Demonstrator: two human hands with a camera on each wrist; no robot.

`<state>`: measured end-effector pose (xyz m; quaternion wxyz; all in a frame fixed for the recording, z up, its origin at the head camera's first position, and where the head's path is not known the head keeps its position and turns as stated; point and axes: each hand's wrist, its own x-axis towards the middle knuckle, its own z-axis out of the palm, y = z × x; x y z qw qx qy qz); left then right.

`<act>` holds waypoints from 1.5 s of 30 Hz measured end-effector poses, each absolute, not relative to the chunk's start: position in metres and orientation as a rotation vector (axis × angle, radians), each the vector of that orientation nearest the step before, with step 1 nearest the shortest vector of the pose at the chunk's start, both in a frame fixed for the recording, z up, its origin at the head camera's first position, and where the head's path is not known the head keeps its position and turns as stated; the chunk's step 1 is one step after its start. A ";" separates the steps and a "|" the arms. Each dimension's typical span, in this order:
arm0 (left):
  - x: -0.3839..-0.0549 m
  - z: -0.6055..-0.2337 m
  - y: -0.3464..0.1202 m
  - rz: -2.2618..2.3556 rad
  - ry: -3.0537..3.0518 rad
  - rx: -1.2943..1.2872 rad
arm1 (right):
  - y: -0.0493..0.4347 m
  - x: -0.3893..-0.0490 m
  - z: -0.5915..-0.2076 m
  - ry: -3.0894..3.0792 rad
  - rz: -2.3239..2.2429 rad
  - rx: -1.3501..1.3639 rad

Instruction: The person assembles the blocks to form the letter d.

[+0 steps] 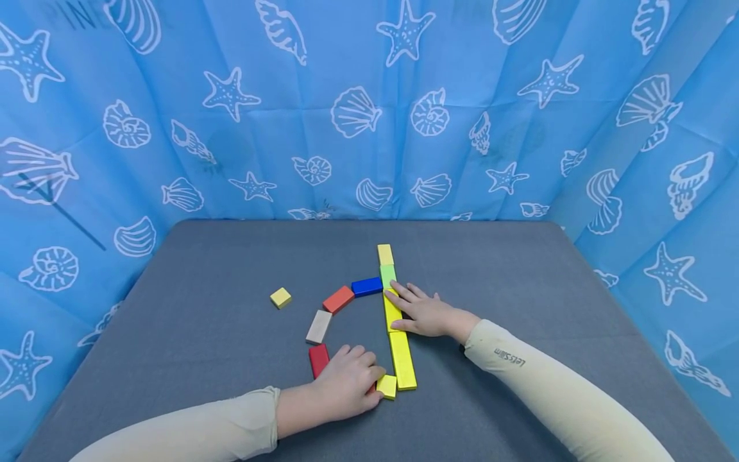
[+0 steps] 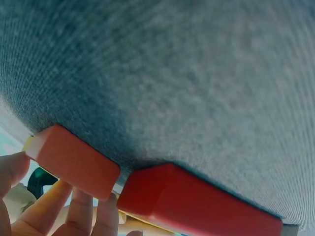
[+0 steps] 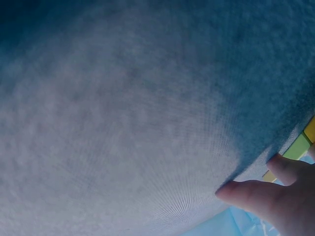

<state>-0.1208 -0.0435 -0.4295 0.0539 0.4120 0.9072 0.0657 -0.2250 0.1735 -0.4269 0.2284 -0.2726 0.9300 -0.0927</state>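
My left hand grips an orange-red block with thumb and fingers; in the head view the hand mostly hides it. That block lies between a red block and a small yellow block. With fingers spread, my right hand rests on a yellow block in a straight row. The row also has a long yellow block at the near end, a green block and a pale yellow block at the far end.
Curving left from the row are a blue block, an orange block and a plain wood block. A loose yellow block lies farther left. Blue shell-print curtains surround the grey table at back and sides.
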 end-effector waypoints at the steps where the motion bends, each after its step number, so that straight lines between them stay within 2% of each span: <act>1: -0.121 -0.429 -0.044 0.204 2.756 1.250 | 0.173 -0.225 -0.427 2.561 -0.255 -0.751; 18: -0.119 -0.427 -0.046 0.150 2.778 1.278 | 0.172 -0.226 -0.427 2.565 -0.256 -0.756; 32: -0.119 -0.419 -0.095 0.237 2.774 1.250 | 0.176 -0.226 -0.427 2.524 -0.401 -0.725; 45: -0.123 -0.423 -0.130 0.206 2.771 1.500 | 0.188 -0.207 -0.420 2.426 -0.424 -0.831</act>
